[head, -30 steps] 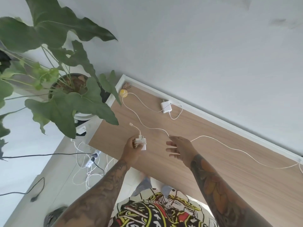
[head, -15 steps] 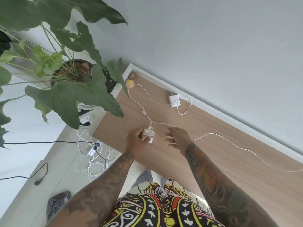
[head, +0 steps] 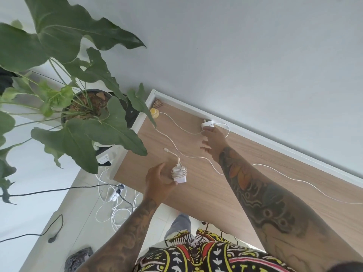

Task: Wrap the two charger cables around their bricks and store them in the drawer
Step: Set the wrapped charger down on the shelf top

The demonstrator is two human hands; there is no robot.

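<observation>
A white charger brick [head: 179, 173] with its cable wound around it lies on the wooden desk [head: 206, 195]; a short tail with a connector [head: 166, 149] sticks out toward the back. My left hand [head: 157, 182] is just left of it with fingers relaxed, the thumb touching its near end. The second white brick [head: 205, 125] sits at the desk's back edge, cable unwound. My right hand [head: 214, 141] reaches to it with fingers spread, fingertips at the brick. A long loose white cable [head: 279, 170] snakes across the desk under my right forearm.
A yellow round object [head: 154, 112] sits at the desk's back-left corner with a cable attached. A potted plant [head: 86, 107] overhangs the desk's left end with big leaves. On the floor lie a power strip [head: 115, 193] and tangled white and black cables.
My left hand has brought the wrapped brick down onto the desk and loosened its hold. My right hand has left it and stretched back to the second brick.
</observation>
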